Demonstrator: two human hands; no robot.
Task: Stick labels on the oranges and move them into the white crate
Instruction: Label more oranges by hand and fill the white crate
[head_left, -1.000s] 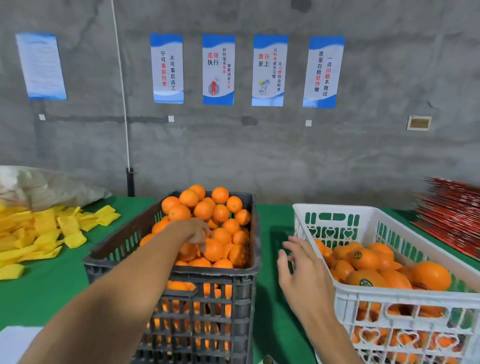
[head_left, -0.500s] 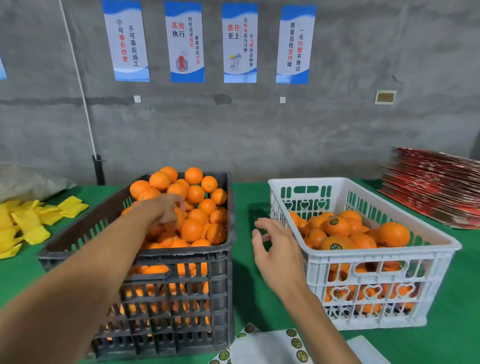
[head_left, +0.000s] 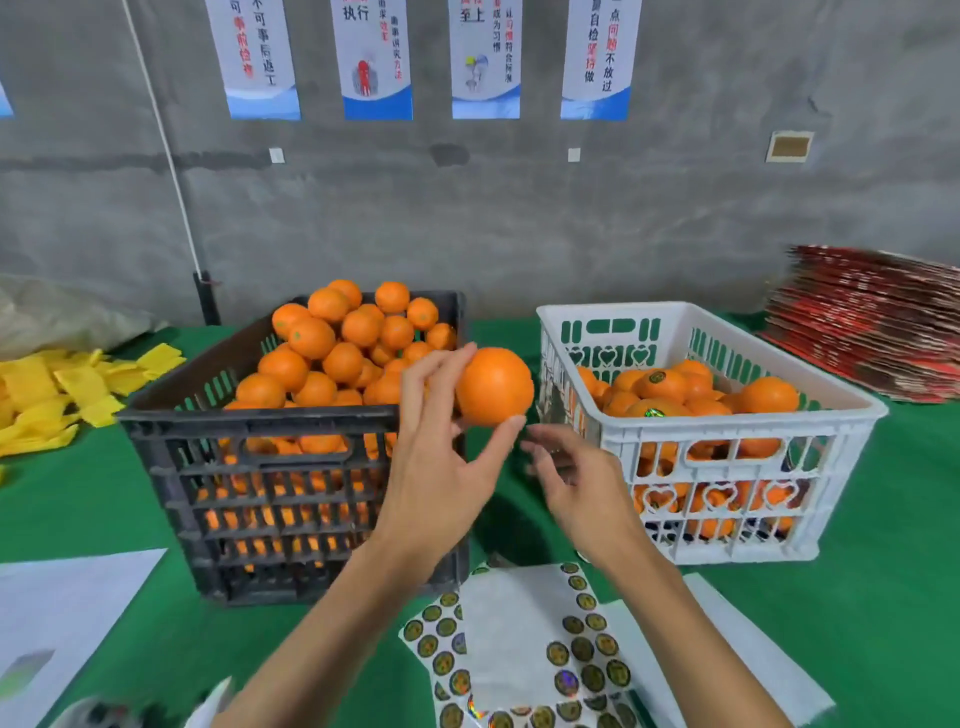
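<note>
Lifted out of the black crate (head_left: 291, 457) since half a second ago: one orange (head_left: 494, 387), now held up in the gap between the two crates. Nearest, at 6 o'clock, label sheets (head_left: 524, 654) on the green table (head_left: 893, 597), many round stickers left on them. Above those, left hand (head_left: 441, 457) pinching the orange between thumb below and fingertips on its far side, the fruit at 12 o'clock from the palm. Right hand (head_left: 576, 478) just beside, at 4 o'clock from the orange, fingers loosely spread and blurred, gripping nothing visible; whether a label sits on a fingertip, impossible to tell. Probably firm, fairly heavy for its size, waxy-smooth and prone to rolling; best cupped around the widest part, leaving the top face bare for the sticker. Further out, black crate at 11 o'clock heaped with unlabelled fruit; white crate (head_left: 737, 431) at 2 o'clock, partly filled, several labels showing. Beyond, yellow pieces (head_left: 62, 395) at 9 o'clock, red stack (head_left: 872, 322) at 3 o'clock.
</note>
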